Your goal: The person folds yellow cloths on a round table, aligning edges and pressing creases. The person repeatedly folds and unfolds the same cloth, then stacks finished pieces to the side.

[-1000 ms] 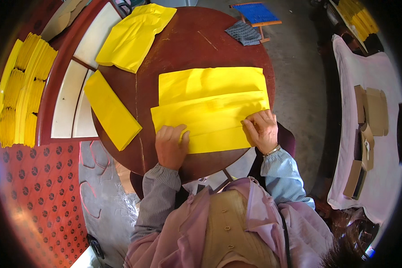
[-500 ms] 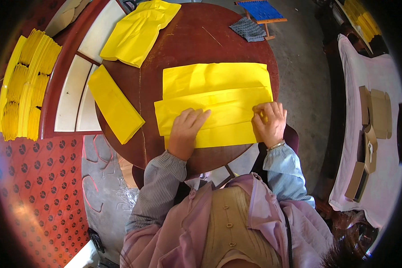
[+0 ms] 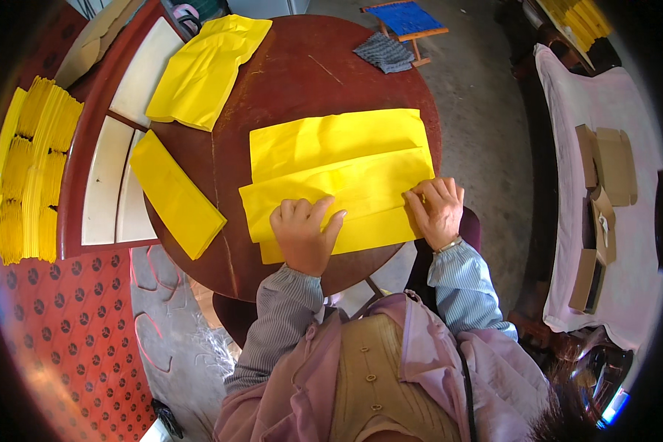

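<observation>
While left hand [image 3: 304, 234] lies spread on the yellow sheet [image 3: 361, 173] and right hand [image 3: 439, 211], grip unclear, meets its right edge, even pressing seems best.

Looking down at a round dark-red bench [image 3: 309, 81] with a partly folded yellow sheet [image 3: 339, 140] lying on the near side. Got the left hand [image 3: 304, 234] on its lower left part with thumb spread from fingers, and the right hand [image 3: 436, 212] at its right edge with fingers bent. Also got a long folded yellow strip [image 3: 177, 195] off to the left, plus a creased yellow piece [image 3: 208, 70] farther back. Can spot a blue-topped stool [image 3: 407, 20] past the far rim, too.
</observation>
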Demonstrator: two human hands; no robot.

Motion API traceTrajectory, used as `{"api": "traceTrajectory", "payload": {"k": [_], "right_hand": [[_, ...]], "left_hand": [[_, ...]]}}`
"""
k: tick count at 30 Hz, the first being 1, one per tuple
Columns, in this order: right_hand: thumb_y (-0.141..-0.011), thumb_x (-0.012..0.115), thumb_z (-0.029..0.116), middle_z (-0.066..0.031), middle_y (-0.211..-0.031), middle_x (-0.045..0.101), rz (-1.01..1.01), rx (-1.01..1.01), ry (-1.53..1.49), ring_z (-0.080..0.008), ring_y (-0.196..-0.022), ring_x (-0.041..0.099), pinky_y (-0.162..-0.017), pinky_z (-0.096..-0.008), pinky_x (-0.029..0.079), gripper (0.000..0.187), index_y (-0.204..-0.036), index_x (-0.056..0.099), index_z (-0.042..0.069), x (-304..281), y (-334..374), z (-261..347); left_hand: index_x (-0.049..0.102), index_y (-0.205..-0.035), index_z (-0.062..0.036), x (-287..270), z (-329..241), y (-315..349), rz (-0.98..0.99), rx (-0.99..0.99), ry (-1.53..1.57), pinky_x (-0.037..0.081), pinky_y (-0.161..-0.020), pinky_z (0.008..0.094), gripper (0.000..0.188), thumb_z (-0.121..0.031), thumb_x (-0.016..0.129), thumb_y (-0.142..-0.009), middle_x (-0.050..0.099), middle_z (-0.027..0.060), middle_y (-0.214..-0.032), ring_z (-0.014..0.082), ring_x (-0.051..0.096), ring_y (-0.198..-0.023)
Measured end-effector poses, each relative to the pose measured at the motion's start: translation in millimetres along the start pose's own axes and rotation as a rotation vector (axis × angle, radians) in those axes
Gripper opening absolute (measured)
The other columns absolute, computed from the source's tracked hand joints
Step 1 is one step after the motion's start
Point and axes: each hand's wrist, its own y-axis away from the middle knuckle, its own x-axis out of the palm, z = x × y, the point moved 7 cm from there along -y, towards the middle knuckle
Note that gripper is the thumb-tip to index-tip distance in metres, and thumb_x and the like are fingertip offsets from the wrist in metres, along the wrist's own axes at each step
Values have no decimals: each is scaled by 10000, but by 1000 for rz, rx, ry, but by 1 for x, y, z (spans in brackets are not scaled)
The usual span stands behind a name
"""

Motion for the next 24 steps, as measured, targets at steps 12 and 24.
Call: {"api": "traceTrajectory", "payload": {"k": [12, 24], "right_hand": [[-851, 793, 13, -85, -1016, 730, 0, -250, -173, -310, -963, 662, -845, -423, 546, 173, -999, 747, 91, 10, -10, 36], [-842, 772, 106, -103, -941, 693, 53, -134, -287, -330, -938, 628, -860, -440, 507, 100, -925, 737, 62, 6, -5, 30]], "left_hand": [[697, -980, -109, 2, 5, 13, -23, 23, 82, 448, -972, 479, 180, -157, 810, -849, 658, 70, -1075, 325, 609, -1108], [677, -907, -79, -41, 63, 41, -21, -172, 19, 470, -895, 477, 183, -144, 829, -829, 613, 103, -934, 344, 599, -984]]}}
